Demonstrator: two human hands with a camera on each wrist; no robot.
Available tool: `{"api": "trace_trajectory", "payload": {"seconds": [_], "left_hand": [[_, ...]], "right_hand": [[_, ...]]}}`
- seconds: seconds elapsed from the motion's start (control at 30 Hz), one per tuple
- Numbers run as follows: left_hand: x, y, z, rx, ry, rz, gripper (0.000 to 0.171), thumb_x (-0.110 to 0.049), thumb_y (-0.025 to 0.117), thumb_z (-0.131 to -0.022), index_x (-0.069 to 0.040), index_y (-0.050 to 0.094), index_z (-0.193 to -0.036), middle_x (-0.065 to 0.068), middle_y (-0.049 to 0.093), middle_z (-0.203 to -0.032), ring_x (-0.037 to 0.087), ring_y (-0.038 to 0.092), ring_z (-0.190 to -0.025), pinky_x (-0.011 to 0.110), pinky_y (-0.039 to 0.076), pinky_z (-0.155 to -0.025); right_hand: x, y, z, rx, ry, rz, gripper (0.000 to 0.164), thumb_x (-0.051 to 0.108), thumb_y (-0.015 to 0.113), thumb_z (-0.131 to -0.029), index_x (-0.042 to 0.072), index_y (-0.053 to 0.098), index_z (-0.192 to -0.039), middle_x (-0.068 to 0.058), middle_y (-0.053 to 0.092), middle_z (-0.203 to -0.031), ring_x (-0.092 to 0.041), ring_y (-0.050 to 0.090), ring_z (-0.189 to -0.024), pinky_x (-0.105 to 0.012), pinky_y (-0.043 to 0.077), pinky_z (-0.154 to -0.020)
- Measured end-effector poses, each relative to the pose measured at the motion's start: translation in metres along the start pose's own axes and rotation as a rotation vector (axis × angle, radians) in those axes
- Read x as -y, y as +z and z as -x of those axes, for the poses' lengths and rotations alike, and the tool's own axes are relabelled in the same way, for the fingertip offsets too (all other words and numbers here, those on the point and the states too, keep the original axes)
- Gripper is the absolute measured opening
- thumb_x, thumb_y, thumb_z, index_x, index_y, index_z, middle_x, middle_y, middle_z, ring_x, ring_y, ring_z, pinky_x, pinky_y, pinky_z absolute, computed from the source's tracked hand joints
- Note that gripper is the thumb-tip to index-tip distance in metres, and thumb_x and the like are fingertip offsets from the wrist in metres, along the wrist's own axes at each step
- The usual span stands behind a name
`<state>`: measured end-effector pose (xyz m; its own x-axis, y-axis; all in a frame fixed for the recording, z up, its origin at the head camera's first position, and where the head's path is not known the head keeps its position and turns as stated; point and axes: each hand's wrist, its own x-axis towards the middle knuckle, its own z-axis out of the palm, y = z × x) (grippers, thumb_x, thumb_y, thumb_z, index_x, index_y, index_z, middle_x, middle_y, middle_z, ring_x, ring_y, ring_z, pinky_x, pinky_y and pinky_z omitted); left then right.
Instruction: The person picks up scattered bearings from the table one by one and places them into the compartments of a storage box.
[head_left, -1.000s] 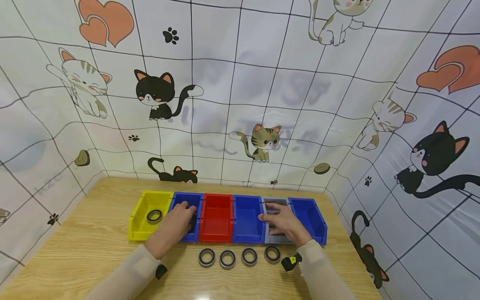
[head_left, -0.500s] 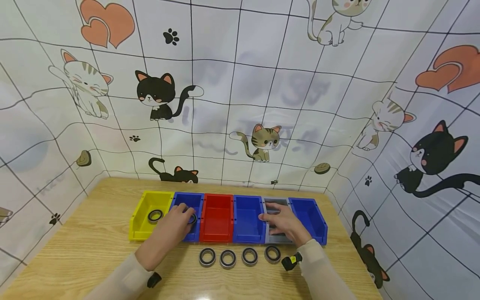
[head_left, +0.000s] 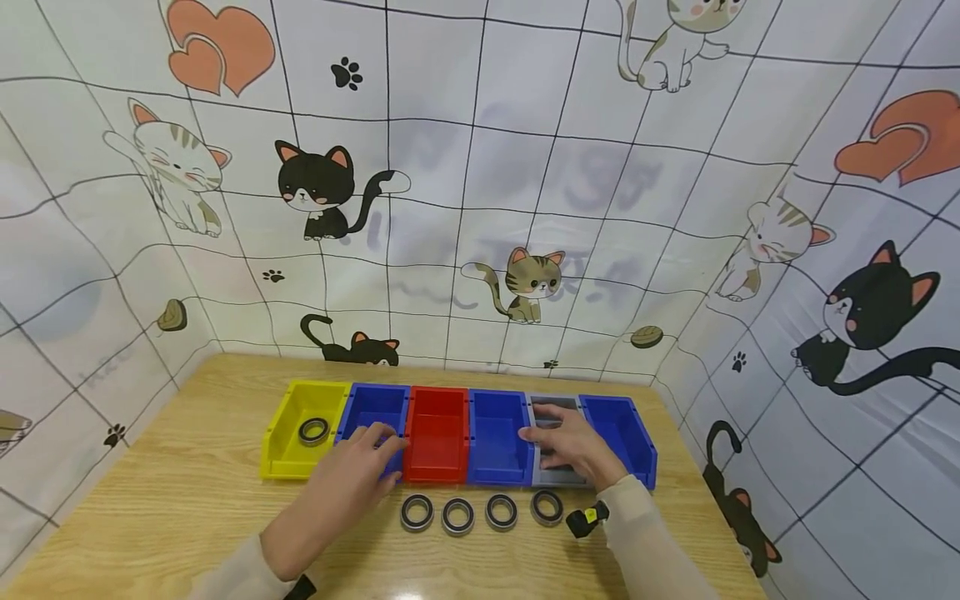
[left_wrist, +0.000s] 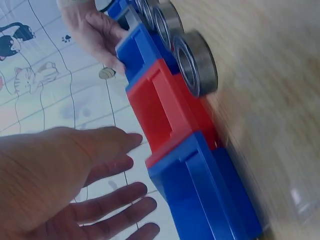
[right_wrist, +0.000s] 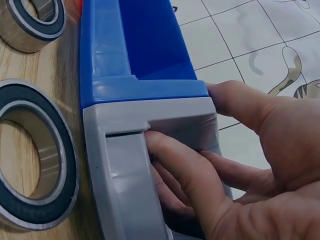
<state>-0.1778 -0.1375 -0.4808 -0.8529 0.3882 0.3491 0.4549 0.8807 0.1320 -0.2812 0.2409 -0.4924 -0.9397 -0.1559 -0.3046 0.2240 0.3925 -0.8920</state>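
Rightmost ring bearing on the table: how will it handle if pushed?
The rightmost ring bearing looks metallic, so it's probably stiff and fairly heavy for its size. Its smooth, shiny metal may feel slippery. Lying flat on the table, it would likely slide rather than roll; its round rim could roll if upended.

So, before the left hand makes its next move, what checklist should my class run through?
1. Left hand free: ok, fingers spread, nothing held.
2. Right hand at the gray bin: ok, touching it.
3. Yellow bin filled: ok, one bearing inside.
4. Leftmost blue bin filled: cannot tell, the left hand hides part of it.
5. Red bin free for a bearing: ok, none shows inside.
6. All bearings in bins: not ok, four bearings lie in front.
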Motion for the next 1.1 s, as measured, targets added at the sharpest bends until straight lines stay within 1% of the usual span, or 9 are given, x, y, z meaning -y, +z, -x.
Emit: {"api": "trace_trajectory", "payload": {"seconds": [0.13,0.23,0.3,0.4,0.5,0.63,0.77,1.0,1.1], "left_hand": [[-0.007,0.002,0.006,0.043,0.034,0.063,0.042,-0.026,0.100,-0.095,-0.017,0.083,-0.133,0.006,0.078,-0.130,0.026,0.078,-0.115,0.043,0.074,-0.095],[-0.014,0.005,0.010,0.101,0.063,0.101,0.042,-0.026,0.099,-0.096,-0.018,0.082,-0.134,0.005,0.076,-0.131,0.025,0.076,-0.115,0.044,0.074,-0.097],[-0.017,0.009,0.012,0.143,0.071,0.121,0.043,-0.026,0.099,-0.096,-0.018,0.082,-0.135,0.004,0.075,-0.131,0.024,0.073,-0.113,0.043,0.073,-0.098],[-0.024,0.012,0.013,0.185,0.085,0.145,0.045,-0.023,0.099,-0.095,-0.019,0.082,-0.136,0.002,0.073,-0.128,0.021,0.069,-0.108,0.036,0.073,-0.091],[-0.028,0.016,0.014,0.195,0.106,0.149,0.043,-0.024,0.099,-0.095,-0.019,0.082,-0.134,0.000,0.072,-0.124,0.018,0.065,-0.101,0.028,0.069,-0.080],[-0.029,0.023,0.015,0.186,0.125,0.154,0.040,-0.024,0.099,-0.094,-0.021,0.083,-0.130,-0.003,0.072,-0.120,0.016,0.062,-0.098,0.023,0.062,-0.072],[-0.029,0.028,0.015,0.185,0.125,0.188,0.038,-0.022,0.099,-0.093,-0.022,0.084,-0.128,-0.003,0.072,-0.119,0.016,0.062,-0.099,0.024,0.061,-0.072],[-0.029,0.033,0.014,0.236,0.092,0.231,0.038,-0.021,0.099,-0.092,-0.021,0.085,-0.127,-0.004,0.072,-0.120,0.016,0.064,-0.103,0.028,0.063,-0.075],[-0.029,0.034,0.014,0.255,0.090,0.251,0.038,-0.020,0.099,-0.092,-0.021,0.085,-0.128,-0.003,0.072,-0.120,0.015,0.063,-0.102,0.028,0.063,-0.076]], "right_hand": [[0.000,-0.001,0.001,0.014,-0.018,-0.007,0.085,0.024,0.091,-0.104,0.009,0.049,-0.176,-0.035,0.061,-0.166,-0.036,0.078,-0.125,-0.041,0.074,-0.073],[-0.002,-0.001,0.002,0.015,-0.027,-0.005,0.085,0.025,0.091,-0.104,0.009,0.049,-0.176,-0.035,0.061,-0.165,-0.035,0.079,-0.125,-0.043,0.074,-0.075],[-0.002,-0.002,0.003,0.013,-0.030,-0.003,0.084,0.027,0.091,-0.104,0.009,0.050,-0.176,-0.035,0.062,-0.164,-0.037,0.079,-0.127,-0.045,0.075,-0.077],[-0.001,-0.002,0.003,0.016,-0.041,0.012,0.082,0.029,0.090,-0.106,0.009,0.051,-0.175,-0.034,0.063,-0.163,-0.041,0.079,-0.129,-0.049,0.076,-0.081],[0.000,-0.003,0.004,0.021,-0.038,0.006,0.079,0.027,0.088,-0.107,0.010,0.051,-0.175,-0.033,0.065,-0.161,-0.042,0.079,-0.130,-0.052,0.076,-0.084],[0.002,-0.004,0.004,0.031,-0.031,-0.016,0.079,0.021,0.088,-0.106,0.009,0.051,-0.175,-0.032,0.066,-0.159,-0.041,0.078,-0.129,-0.051,0.076,-0.083],[0.004,-0.005,0.003,0.036,-0.030,-0.019,0.080,0.020,0.088,-0.106,0.009,0.050,-0.175,-0.033,0.065,-0.160,-0.044,0.078,-0.132,-0.049,0.076,-0.080],[0.005,-0.004,0.002,0.036,-0.018,-0.025,0.080,0.019,0.089,-0.105,0.009,0.051,-0.174,-0.034,0.063,-0.163,-0.053,0.073,-0.140,-0.047,0.076,-0.078],[0.006,-0.004,0.002,0.036,-0.009,-0.030,0.081,0.019,0.090,-0.104,0.010,0.051,-0.174,-0.034,0.063,-0.163,-0.055,0.071,-0.142,-0.047,0.076,-0.078]]}}
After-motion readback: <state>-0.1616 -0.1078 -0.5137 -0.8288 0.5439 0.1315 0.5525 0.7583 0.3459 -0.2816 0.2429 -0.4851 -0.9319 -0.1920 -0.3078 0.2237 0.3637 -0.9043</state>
